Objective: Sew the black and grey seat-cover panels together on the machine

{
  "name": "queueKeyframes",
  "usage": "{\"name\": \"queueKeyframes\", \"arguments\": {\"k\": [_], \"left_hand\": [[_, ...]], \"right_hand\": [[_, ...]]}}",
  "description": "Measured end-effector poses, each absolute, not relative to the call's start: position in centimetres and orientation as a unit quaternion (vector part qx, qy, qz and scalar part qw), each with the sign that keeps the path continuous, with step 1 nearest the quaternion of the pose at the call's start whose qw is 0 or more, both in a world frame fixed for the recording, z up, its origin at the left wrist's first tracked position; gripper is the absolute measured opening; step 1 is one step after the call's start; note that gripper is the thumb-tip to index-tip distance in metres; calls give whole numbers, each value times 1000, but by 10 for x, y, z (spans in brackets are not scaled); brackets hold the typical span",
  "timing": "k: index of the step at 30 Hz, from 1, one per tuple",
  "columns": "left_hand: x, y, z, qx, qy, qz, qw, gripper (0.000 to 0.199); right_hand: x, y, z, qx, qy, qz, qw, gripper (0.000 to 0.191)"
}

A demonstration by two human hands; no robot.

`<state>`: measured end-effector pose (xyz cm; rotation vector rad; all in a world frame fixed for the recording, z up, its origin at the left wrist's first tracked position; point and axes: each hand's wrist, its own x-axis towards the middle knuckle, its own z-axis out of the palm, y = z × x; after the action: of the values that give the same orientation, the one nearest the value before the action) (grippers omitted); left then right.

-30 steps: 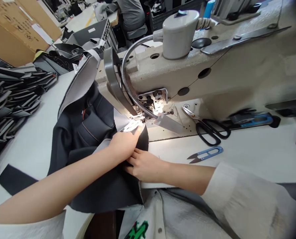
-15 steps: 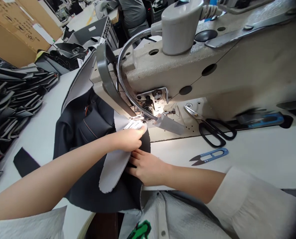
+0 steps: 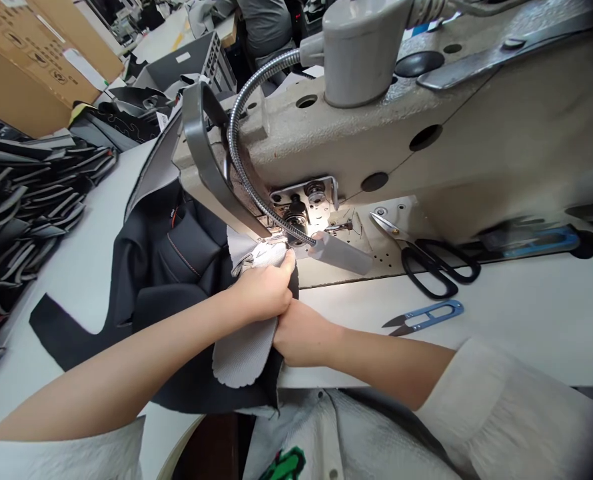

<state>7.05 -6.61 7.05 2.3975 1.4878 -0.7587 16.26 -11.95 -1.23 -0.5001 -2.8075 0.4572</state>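
Observation:
A large black fabric piece [image 3: 141, 260] with orange stitching lies folded under the head of the sewing machine [image 3: 456, 180]. A pale grey fabric strip [image 3: 241, 360] with a scalloped end rests on top of it and runs up to the lit needle area. My left hand [image 3: 264, 290] is closed on the fabric just in front of the needle, its index finger stretched along the edge. Just below it, my right hand [image 3: 306, 333] is closed on the black fabric's right edge, its fingertips hidden. The two hands touch.
Black-handled scissors [image 3: 429, 267] lie partly on the machine bed, with blue thread snips [image 3: 426, 317] on the table in front. A lamp with a flexible metal neck [image 3: 234, 127] bends over the needle. Stacked dark pieces [image 3: 31, 200], a cardboard box [image 3: 36, 67] and a grey crate [image 3: 191, 60] stand leftward.
My right hand's fingers have gone from stretched out on the fabric to curled round its edge, closer to my left hand. The strip's scalloped end and the black fabric have swung slightly.

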Motion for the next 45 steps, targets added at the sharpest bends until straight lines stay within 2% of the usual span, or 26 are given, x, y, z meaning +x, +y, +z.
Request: {"name": "queueKeyframes", "arguments": {"k": [1,4,6,11,15,21,25,28,30,34,37,39,41,45], "left_hand": [[69,-68,72,815,502,-267,109,41],[62,-70,75,813,494,-285,116,56],[60,-69,76,809,495,-287,132,62],[63,-62,80,797,503,-296,155,62],[62,-58,79,817,492,-274,123,64],[57,-59,70,824,492,-246,132,67],[46,-48,68,817,495,-146,256,65],[32,-32,72,753,502,-48,423,59],[23,-20,78,669,538,-30,511,56],[15,-9,88,562,605,-45,562,49],[18,-10,89,556,589,-47,585,47],[23,-16,86,598,545,-39,587,51],[28,-23,81,675,498,-52,542,56],[38,-39,68,804,473,-102,345,62]], "right_hand": [[164,-122,-10,-169,-964,160,126,13],[166,-130,-5,-147,-964,152,163,33],[166,-134,-6,-136,-964,134,185,37],[159,-134,-11,-139,-964,125,192,21],[150,-127,-15,-159,-963,143,162,11],[135,-122,-25,-158,-963,153,157,18],[137,-123,-22,-172,-958,126,191,18],[142,-124,-14,-204,-951,95,213,31],[144,-125,-10,-213,-952,90,200,41],[143,-126,-8,-208,-957,101,175,45],[143,-127,-9,-209,-956,102,178,42],[143,-127,-10,-212,-954,100,189,41],[143,-126,-12,-212,-950,98,207,39],[142,-125,-17,-191,-950,108,222,24]]}}
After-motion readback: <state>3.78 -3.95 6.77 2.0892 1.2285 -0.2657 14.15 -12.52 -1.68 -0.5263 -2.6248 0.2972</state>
